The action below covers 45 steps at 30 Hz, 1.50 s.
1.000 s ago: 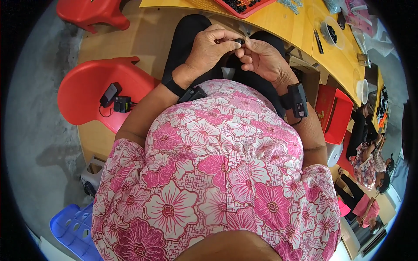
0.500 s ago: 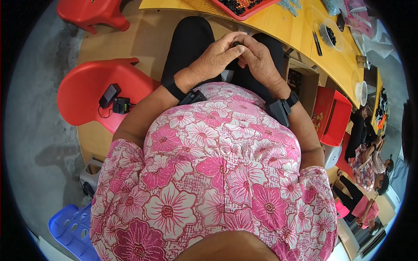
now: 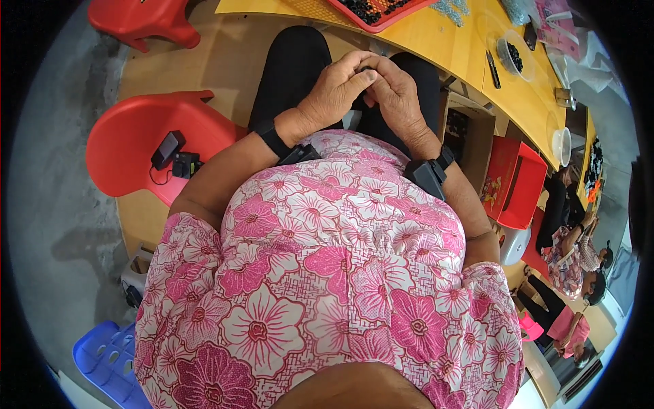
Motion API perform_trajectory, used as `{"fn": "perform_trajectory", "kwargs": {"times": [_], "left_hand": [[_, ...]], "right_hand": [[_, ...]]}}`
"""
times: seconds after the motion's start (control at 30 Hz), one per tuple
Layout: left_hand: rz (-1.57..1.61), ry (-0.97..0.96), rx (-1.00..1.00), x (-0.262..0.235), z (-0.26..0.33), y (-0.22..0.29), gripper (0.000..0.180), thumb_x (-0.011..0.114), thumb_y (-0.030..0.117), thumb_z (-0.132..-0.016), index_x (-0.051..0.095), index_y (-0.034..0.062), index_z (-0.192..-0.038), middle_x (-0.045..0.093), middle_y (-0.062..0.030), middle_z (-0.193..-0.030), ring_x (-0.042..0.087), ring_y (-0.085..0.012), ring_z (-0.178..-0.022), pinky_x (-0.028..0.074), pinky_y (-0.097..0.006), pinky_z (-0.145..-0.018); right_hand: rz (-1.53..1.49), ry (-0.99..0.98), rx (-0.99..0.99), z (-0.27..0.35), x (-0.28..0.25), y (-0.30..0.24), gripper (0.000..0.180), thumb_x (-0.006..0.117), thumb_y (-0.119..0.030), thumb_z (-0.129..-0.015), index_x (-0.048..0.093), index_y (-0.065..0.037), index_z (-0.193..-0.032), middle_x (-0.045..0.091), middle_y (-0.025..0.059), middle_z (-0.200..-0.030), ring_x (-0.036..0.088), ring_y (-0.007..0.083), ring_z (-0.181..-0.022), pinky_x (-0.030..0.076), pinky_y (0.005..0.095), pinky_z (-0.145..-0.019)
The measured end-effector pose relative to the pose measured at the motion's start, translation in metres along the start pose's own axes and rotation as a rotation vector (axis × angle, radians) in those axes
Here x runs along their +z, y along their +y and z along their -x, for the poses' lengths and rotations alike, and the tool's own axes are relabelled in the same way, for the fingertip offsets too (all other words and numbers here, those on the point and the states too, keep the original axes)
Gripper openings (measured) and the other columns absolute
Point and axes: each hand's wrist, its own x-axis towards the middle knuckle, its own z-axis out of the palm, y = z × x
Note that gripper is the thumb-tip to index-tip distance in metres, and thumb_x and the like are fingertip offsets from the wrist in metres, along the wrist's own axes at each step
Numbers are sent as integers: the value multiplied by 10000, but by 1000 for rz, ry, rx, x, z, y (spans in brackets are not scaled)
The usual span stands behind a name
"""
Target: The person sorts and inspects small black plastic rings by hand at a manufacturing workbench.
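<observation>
Over my lap, my left hand (image 3: 332, 90) and my right hand (image 3: 398, 97) meet, fingers closed together. Between thumbs and fingers a small black piece (image 3: 366, 69) shows in part; most of it is covered, so its kind cannot be made out. Both hands appear to grip it. A dark band with a black box circles each wrist. Just beyond the hands runs the edge of a yellow table (image 3: 300, 8), where a red tray (image 3: 381, 24) contains many small black pieces.
On the table's right part are a clear bowl (image 3: 501, 49) of black pieces, a black pen-like tool (image 3: 492, 68) and a clear tub (image 3: 561, 146). A red chair (image 3: 122, 146) with black devices stands left. A red box (image 3: 521, 184) is at right; other people sit farther right.
The whole view has shifted slightly. My hands stay together on the small black piece, and my right forearm has moved a little inward.
</observation>
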Motion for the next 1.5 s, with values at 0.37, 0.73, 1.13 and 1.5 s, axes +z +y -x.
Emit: {"fn": "perform_trajectory", "kwargs": {"times": [0.37,0.73,1.13,1.5], "left_hand": [[190,-73,-201,-34,12,-10,535,482,364,-952,365,30,-1354,553,-126,-1206,565,-194,-1069,436,-312,-917],[499,-50,-392,-48,6,-24,416,547,183,-928,434,19,-1293,572,-103,-1148,572,-168,-1024,461,-294,-884],[658,-115,-439,-55,5,-31,466,553,208,-930,391,42,-1335,546,-104,-1193,546,-171,-1075,447,-334,-941],[817,-156,-432,-61,2,-35,463,541,217,-936,388,43,-1338,545,-116,-1200,536,-198,-1105,433,-361,-959]], "right_hand": [[-599,447,120,-14,-107,-18,247,526,-283,-902,562,-39,-908,447,0,-650,407,102,-542,403,265,-513],[565,975,118,-33,-363,19,306,641,-303,-853,611,-3,-799,578,61,-632,530,140,-476,439,296,-427],[650,328,-296,-140,-145,-44,176,659,-144,-802,691,-45,-944,685,67,-776,630,157,-666,500,281,-631],[1144,-81,-208,-217,-107,-11,188,619,-123,-751,694,-106,-922,665,153,-835,644,317,-778,515,390,-735]]}}
